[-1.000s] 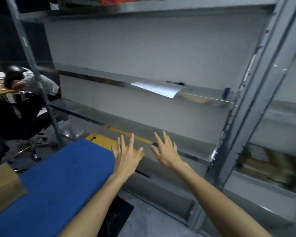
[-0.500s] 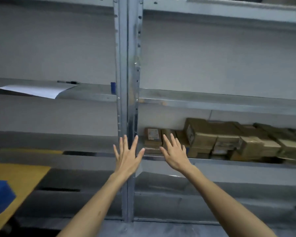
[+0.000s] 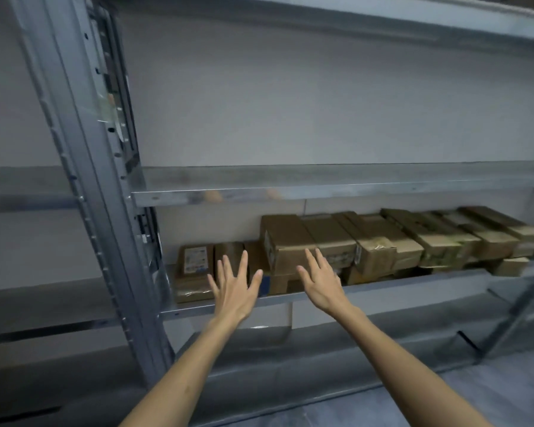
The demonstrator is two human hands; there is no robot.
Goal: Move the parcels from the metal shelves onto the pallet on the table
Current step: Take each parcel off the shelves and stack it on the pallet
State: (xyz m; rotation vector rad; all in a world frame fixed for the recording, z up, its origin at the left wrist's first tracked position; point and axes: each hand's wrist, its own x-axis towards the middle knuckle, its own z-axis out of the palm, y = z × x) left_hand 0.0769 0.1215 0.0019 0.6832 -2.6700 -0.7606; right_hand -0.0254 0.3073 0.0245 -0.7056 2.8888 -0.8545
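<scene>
Several brown cardboard parcels stand in a row on a metal shelf [image 3: 413,283]. A small labelled parcel [image 3: 193,269] is at the left end, and a larger box [image 3: 287,241] sits to its right on top of others. My left hand [image 3: 233,288] is held out with fingers spread in front of the small parcels, holding nothing. My right hand [image 3: 319,280] is spread just before the larger box, also holding nothing. Whether either hand touches a parcel cannot be told. The pallet and table are out of view.
A grey metal upright [image 3: 84,167] stands at the left of the bay. The shelf above [image 3: 321,186] carries nothing visible. More parcels [image 3: 475,238] extend to the right end of the row. Grey floor lies below.
The view has swung right from the blue table to the bay with parcels. Both hands, still spread, now sit in front of the parcels, closer to the shelf.
</scene>
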